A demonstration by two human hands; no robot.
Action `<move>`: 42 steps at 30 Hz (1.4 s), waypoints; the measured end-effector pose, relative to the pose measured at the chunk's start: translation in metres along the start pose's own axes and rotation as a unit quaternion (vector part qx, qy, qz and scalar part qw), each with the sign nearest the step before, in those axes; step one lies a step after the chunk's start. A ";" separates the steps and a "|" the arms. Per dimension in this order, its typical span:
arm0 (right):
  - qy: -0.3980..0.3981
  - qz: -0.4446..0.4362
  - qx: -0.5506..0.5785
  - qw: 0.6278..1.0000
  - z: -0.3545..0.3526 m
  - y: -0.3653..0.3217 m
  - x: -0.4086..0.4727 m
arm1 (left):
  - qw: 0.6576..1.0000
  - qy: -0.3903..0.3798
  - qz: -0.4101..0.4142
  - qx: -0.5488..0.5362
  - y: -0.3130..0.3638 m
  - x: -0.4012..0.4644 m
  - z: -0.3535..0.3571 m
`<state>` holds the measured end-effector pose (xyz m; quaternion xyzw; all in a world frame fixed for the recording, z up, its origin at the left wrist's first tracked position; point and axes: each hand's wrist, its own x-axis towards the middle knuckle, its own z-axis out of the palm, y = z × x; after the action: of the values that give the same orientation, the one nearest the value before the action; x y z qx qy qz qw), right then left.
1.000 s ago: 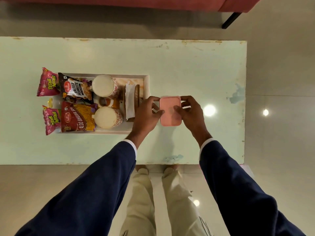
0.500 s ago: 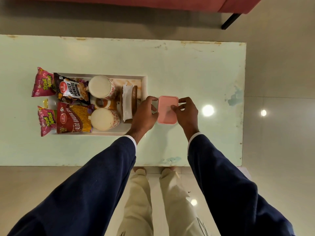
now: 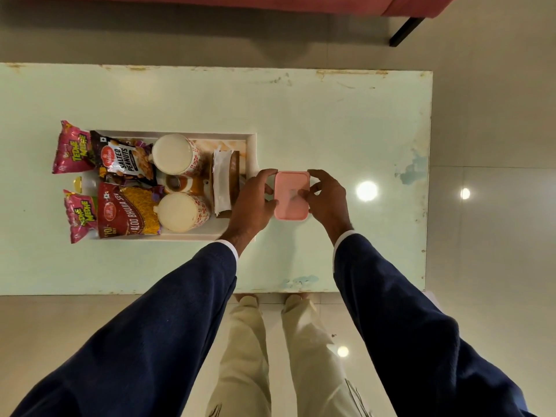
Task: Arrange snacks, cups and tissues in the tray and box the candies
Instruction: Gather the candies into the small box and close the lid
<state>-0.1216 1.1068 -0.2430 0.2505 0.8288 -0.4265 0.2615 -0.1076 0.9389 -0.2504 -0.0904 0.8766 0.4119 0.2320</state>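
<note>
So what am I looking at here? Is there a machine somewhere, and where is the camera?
There is no machine here. A person is working with bare hands, and the one camera sits on their head, looking forward and down, so you see their dark blue sleeves and pale trousers from above.

In front of them is a pale green table. On its left part lies a white tray holding two cups, a stack of tissues and snack packets such as salted peanuts and aloo bhujia. Two pink packets stick out past the tray's left edge.

Just right of the tray is a small pink box with its lid on. The left hand and the right hand hold it from either side, fingers curled round its edges. What is inside cannot be seen.
</note>
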 end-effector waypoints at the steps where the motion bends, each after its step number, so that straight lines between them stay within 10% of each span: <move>1: 0.006 -0.008 -0.017 1.000 0.001 0.001 -0.001 | 1.000 -0.001 0.004 0.002 0.000 0.000 0.000; 42: -0.119 0.051 0.086 0.988 0.000 0.032 -0.020 | 0.992 -0.103 -0.005 0.074 0.002 -0.012 0.004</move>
<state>-0.0864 1.1193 -0.2482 0.2614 0.7379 -0.5095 0.3571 -0.0965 0.9428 -0.2461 -0.0346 0.8755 0.3522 0.3290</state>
